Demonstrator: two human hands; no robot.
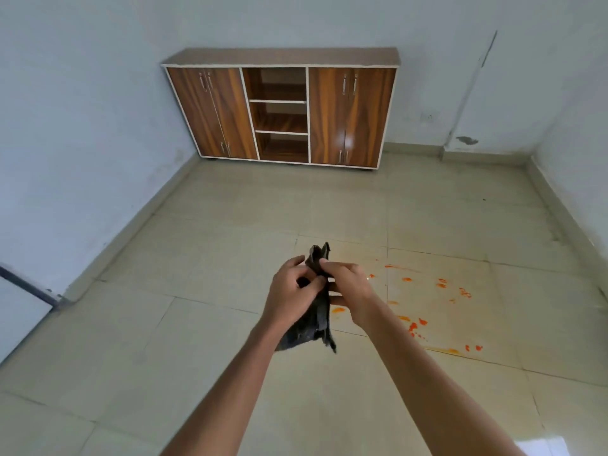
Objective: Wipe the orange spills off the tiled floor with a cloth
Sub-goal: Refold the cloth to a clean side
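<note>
A dark grey cloth [314, 325] hangs bunched in the air in front of me, held well above the floor. My left hand [289, 296] grips its left side and my right hand [348, 287] pinches it from the right, so both hands are closed on it. Orange spills [441, 284] lie scattered as blotches and smears over the beige tiled floor [204, 324], to the right of my hands and partly behind my right forearm. More orange drops [473, 348] sit nearer to me on the right.
A wooden cabinet [348, 116] with doors and open middle shelves stands against the far wall. Pale blue walls close the room on the left, back and right. A white panel with a dark edge [19, 307] leans at the left.
</note>
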